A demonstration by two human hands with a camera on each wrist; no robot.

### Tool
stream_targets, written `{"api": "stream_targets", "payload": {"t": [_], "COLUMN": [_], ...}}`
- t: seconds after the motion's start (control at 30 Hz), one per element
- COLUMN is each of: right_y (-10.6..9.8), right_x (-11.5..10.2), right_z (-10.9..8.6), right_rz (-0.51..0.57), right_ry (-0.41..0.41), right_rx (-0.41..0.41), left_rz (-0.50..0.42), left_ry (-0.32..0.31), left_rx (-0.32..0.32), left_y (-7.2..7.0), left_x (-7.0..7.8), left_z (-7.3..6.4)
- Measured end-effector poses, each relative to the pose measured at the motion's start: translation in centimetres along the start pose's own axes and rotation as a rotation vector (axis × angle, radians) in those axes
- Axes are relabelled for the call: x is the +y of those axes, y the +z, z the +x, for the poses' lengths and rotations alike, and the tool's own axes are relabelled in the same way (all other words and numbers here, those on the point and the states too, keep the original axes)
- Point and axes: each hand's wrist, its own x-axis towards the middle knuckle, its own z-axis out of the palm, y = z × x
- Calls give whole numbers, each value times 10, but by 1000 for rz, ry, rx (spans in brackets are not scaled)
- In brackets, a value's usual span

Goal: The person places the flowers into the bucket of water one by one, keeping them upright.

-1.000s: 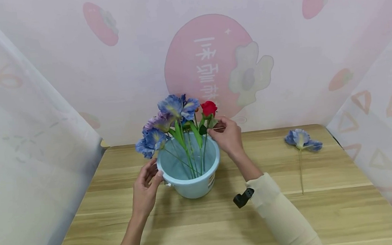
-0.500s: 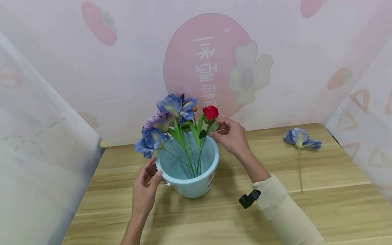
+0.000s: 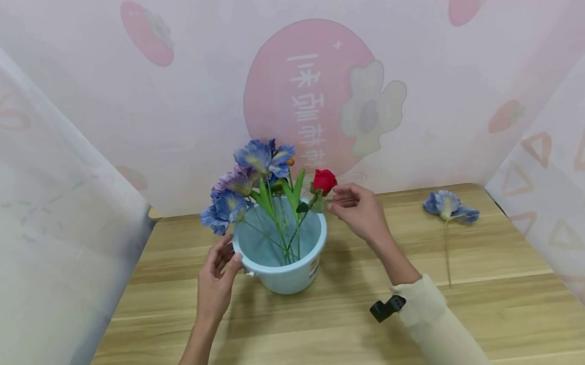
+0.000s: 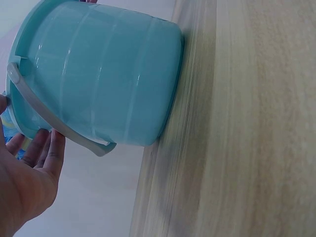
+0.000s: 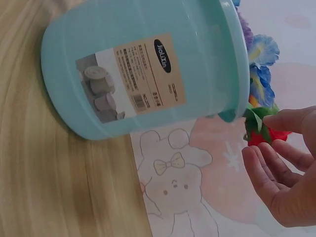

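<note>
A light blue bucket (image 3: 284,275) stands upright on the table and holds several artificial flowers. My left hand (image 3: 215,287) holds its left rim, thumb at the edge and fingers on the outside by the grey handle (image 4: 54,118). Inside, a red rose (image 3: 325,181) leans right over the rim. Beside the bloom is my right hand (image 3: 359,212), fingers loosely bent and apart; in the right wrist view the thumb touches a green leaf (image 5: 256,117). Blue flowers (image 3: 263,159) and a purple one (image 3: 234,183) fill the left side of the bucket.
One more blue flower (image 3: 447,206) lies on the wooden table (image 3: 302,344) at the right, stem toward me. A pale printed backdrop (image 3: 193,116) rises behind the table's back edge. A label (image 5: 138,76) faces the right wrist camera.
My right hand has moved right and slightly down, and the rose has tipped from nearly upright to leaning right. Left hand and bucket stay nearly in place.
</note>
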Motion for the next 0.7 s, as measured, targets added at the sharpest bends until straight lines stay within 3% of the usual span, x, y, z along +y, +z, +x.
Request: {"api": "stream_targets", "payload": {"t": [0.7], "right_y": [-86], "right_x": [43], "right_z": [-34], "right_rz": [70], "right_ry": [118], "right_rx": [91], "left_rz": [-17], "left_ry": [8], "left_rx": [0], "left_y": [1], "left_x": [3], "left_z": [-1]}}
